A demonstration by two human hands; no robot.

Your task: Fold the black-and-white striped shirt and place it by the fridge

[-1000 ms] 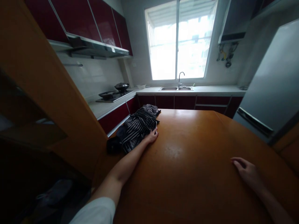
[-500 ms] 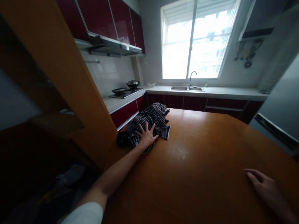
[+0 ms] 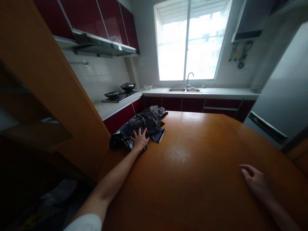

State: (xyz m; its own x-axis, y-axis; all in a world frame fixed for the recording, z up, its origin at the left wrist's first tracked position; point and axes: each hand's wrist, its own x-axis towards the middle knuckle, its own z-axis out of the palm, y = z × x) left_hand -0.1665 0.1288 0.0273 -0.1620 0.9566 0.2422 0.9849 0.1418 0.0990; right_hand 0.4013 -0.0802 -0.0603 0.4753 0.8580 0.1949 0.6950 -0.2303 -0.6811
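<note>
A bundled black garment with white stripes (image 3: 144, 120) lies crumpled at the far left of the wooden table (image 3: 192, 166). My left hand (image 3: 140, 139) reaches out and rests on the near side of the bundle, fingers spread over the fabric without gripping it. A plain dark flap with a pale edge (image 3: 158, 135) sticks out to the right of the hand. On the right side, away from the clothing, my right hand (image 3: 253, 178) is at the tabletop, its fingers curled in toward the thumb, and nothing shows in it.
A wooden cabinet frame (image 3: 72, 83) borders the table on the left. Beyond are a stove (image 3: 120, 97) with a lidded pan (image 3: 128, 86), a sink (image 3: 176, 90) with a faucet (image 3: 189, 80), and a fridge (image 3: 276, 89) at right. Items lie dimly at lower left.
The camera view has turned to the right, so the scene sits farther left. My left hand stays on the garment, its fingers slightly more bent, and the dark flap shows a little more.
</note>
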